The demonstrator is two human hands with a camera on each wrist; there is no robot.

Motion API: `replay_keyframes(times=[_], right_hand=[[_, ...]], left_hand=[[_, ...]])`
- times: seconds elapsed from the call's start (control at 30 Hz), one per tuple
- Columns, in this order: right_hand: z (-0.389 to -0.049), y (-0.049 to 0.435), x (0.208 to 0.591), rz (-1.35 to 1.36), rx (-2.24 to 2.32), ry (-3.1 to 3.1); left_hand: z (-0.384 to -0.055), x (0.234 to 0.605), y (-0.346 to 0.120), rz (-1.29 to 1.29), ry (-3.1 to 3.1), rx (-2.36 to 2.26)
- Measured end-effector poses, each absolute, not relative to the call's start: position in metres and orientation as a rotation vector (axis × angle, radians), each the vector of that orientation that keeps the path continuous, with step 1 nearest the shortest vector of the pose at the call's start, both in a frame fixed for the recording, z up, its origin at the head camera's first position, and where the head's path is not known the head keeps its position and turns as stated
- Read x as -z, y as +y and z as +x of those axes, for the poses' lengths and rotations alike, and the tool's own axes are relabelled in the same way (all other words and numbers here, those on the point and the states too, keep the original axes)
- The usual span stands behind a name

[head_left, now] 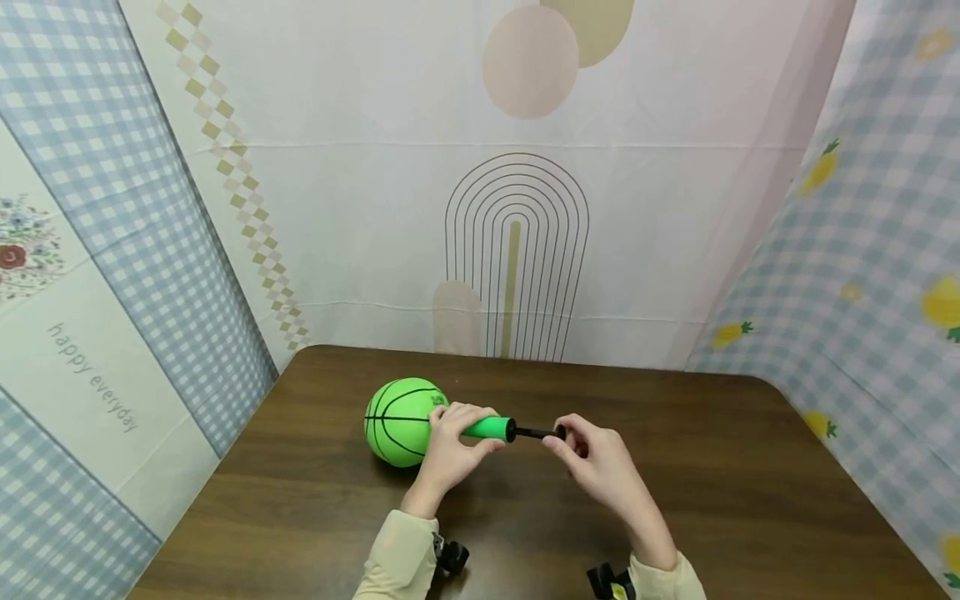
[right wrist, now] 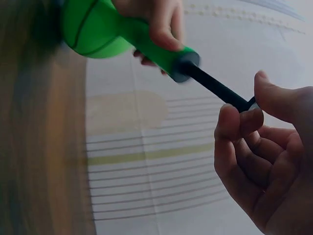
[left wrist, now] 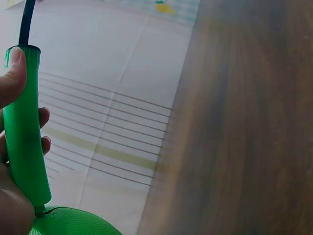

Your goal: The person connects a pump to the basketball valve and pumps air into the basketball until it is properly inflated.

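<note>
A green hand pump lies roughly level between the hands, its black rod drawn out to the right. My left hand grips the green barrel, the thumb near its black end cap in the left wrist view. My right hand pinches the end of the rod with thumb and fingers; in the right wrist view the fingertips hide most of the knob. At the barrel's other end, a bright green ball with black lines meets the pump's tip, seen in the left wrist view.
A dark brown wooden table lies under the hands and ball. Behind it hangs a white patterned cloth, with checked cloths at the left and right. Each wrist carries a small black camera, as on the left sleeve.
</note>
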State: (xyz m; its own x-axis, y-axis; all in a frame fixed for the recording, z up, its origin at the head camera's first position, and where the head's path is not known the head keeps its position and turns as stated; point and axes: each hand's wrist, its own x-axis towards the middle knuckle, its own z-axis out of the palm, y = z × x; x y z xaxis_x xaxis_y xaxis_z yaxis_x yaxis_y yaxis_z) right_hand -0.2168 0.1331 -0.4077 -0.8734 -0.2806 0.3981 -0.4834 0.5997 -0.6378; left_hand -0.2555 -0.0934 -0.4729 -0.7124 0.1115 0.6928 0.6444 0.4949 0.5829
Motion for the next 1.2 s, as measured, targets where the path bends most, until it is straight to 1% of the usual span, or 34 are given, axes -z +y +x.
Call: replay_keyframes(times=[0.27, 0.5, 0.63, 0.87, 1.2], right_hand=[[-0.223, 0.116, 0.425, 0.622, -1.166, -2.635], [-0.226, 0.114, 0.426, 0.574, -1.261, -2.656], [-0.227, 0.116, 0.426, 0.569, -1.238, -2.65], [-0.227, 0.122, 0.422, 0.529, -1.146, -2.611], [-0.219, 0.147, 0.402, 0.393, -1.204, -2.614]], left_hand=[[-0.254, 0.478, -0.083, -0.666, -2.193, 1.118], [-0.254, 0.477, -0.081, -0.669, -2.179, 1.122], [-0.255, 0.476, -0.083, -0.686, -2.195, 1.121], [-0.255, 0.475, -0.087, -0.678, -2.214, 1.131], [-0.258, 0.468, -0.104, -0.58, -2.186, 1.146]])
